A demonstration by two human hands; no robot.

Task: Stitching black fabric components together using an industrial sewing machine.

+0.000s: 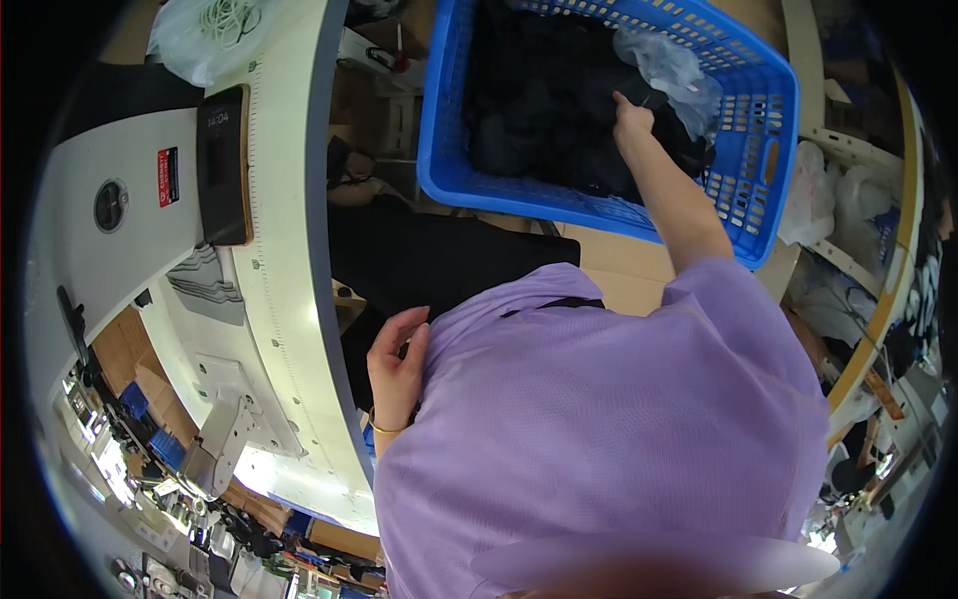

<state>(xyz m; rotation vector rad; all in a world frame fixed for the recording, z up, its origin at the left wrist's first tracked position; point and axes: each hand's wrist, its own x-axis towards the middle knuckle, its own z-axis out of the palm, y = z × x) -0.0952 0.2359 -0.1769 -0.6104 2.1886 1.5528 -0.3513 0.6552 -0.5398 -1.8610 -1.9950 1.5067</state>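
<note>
My right hand (pixel 635 119) reaches into a blue plastic basket (pixel 559 208) at the far side. Its fingers are curled in among black cloth (pixel 544 95); what they grip is hidden. A clear plastic bag (pixel 671 68) lies on the cloth just beyond that hand. My left hand (pixel 397 364) is held beside my body, near the table edge. Its fingers are loosely bent and apart, with nothing in them. Black fabric (pixel 449 250) stretches across my lap below the basket.
The white work table (pixel 284 299) runs along my left. On it are a phone (pixel 224 165), a white machine housing (pixel 120 190), grey fabric pieces (pixel 205 285) and a plastic bag of pale cord (pixel 225 30). A shelf with plastic bags (pixel 858 210) stands at the right.
</note>
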